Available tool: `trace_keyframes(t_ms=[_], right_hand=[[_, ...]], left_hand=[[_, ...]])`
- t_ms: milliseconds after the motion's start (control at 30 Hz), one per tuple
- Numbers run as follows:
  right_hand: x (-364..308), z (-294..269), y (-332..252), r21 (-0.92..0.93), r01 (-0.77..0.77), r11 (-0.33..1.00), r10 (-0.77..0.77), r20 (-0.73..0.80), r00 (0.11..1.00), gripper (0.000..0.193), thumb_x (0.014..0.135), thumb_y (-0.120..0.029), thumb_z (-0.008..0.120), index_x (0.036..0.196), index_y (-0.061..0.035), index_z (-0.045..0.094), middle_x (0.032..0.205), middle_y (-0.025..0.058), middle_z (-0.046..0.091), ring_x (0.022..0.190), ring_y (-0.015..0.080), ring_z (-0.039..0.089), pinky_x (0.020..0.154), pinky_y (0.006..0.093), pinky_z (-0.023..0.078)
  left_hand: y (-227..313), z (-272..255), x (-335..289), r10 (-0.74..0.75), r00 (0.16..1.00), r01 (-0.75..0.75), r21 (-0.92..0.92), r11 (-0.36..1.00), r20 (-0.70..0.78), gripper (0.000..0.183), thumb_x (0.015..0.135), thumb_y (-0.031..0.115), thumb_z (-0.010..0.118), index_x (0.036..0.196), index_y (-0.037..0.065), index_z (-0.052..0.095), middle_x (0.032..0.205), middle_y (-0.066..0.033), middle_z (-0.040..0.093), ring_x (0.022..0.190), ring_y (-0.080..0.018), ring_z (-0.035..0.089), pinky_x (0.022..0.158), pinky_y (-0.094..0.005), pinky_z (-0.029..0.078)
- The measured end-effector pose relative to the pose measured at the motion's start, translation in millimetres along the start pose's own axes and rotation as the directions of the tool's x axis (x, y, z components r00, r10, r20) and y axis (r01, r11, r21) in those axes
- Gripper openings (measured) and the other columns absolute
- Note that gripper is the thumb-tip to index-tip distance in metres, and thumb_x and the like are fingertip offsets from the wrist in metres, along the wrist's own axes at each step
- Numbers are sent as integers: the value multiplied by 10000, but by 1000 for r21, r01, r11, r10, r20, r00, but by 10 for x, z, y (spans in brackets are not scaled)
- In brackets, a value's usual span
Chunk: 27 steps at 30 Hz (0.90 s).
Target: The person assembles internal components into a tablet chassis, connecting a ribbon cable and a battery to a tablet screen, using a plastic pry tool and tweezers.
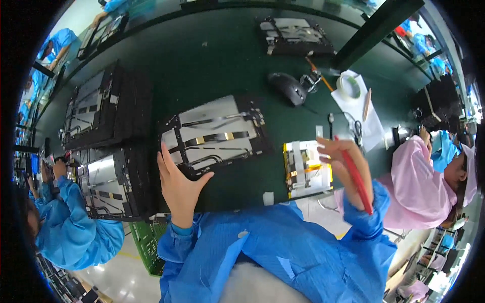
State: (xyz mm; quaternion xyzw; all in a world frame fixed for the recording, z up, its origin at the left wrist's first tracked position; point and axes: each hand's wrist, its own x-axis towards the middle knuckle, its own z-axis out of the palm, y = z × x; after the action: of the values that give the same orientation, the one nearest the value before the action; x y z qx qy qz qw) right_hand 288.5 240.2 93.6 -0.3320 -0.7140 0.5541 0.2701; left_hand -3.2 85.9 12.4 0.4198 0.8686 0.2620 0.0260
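Note:
An opened tablet-like device, with silver plates and black flat cables in a dark frame, lies tilted on the dark green table in front of me. My left hand rests at its near-left corner, fingers stretched and thumb spread to the side. To the right, my right hand is raised by the table's front edge, gripping a slim red pen-like tool. Its exact kind is unclear. Close to that hand, a flat white battery pack with yellow edges and an orange strip lies near the edge.
Stacks of similar devices stand at the left, another pile at the back. A black mouse, a tape roll on white paper and cables lie right. A green crate is below. Co-workers sit on both sides.

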Motion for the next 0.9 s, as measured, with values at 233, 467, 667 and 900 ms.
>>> trace_keyframes(t_ms=[233,467,667,900], right_hand=[[1466,-898,447,-348,238,907,-249,15,968,260,906,-83,546,1153,-20,493,1056,93,607,1024,167,573,874,285,451],[2236,-911,1528,15,113,993,-112,-82,990,263,930,-163,538,1149,-21,506,1066,88,604,1066,167,540,925,277,414],[2193,-873,1590,205,23,979,-9,-69,998,288,951,-205,495,1196,-55,491,1218,123,542,1146,196,496,997,309,358],[2142,-880,1689,230,85,969,-74,-54,996,227,964,-200,467,1122,-39,487,1174,130,565,1123,200,516,989,314,373]], left_hand=[[187,410,1135,-77,997,75,179,981,9,1172,588,527,783,1415,12,131,1223,-379,373,1062,-485,493,878,-474,446],[32,775,2458,-175,983,181,263,948,-46,1278,533,699,723,1421,-1,128,1202,-377,404,1024,-484,530,854,-490,459],[-238,1002,3532,-256,966,254,264,930,-27,1339,470,761,709,1437,22,151,1327,-309,359,1186,-424,440,952,-479,403],[-298,1200,3845,13,967,71,318,945,-254,1083,632,603,725,1443,115,198,1446,-257,232,1299,-457,282,1056,-546,248]])
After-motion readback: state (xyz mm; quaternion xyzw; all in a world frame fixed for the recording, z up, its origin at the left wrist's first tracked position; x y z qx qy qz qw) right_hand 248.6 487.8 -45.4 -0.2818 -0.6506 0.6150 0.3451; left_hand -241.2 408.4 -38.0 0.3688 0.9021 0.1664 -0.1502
